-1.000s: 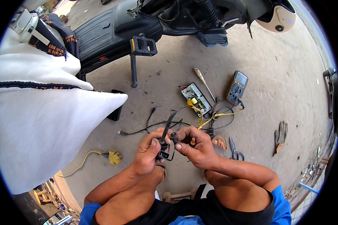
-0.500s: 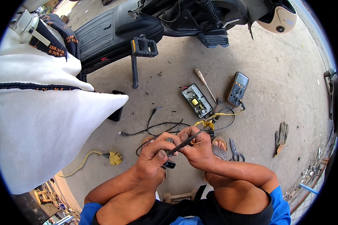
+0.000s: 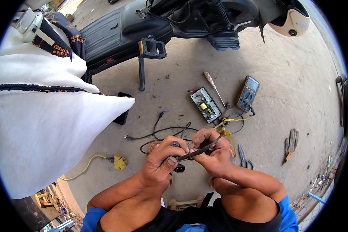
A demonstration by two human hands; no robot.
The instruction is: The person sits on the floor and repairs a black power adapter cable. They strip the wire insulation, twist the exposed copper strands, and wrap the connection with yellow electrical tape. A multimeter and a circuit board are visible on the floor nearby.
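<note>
Black cable lay pinched between both sets of your fingers, just above your knees. Your left hand clenched its plug end to steady it, while your right hand gripped the cord close by, likely to work it. Beyond your fingers lay a circuit board and multimeter on the concrete floor.

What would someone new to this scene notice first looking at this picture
Low in the middle, the left hand and right hand meet around a dark cable end with a black connector. Just beyond them on the concrete lie an opened circuit board, a screwdriver and a multimeter. A scooter's underside spans the top, and a big white cloth bundle fills the left.
</note>
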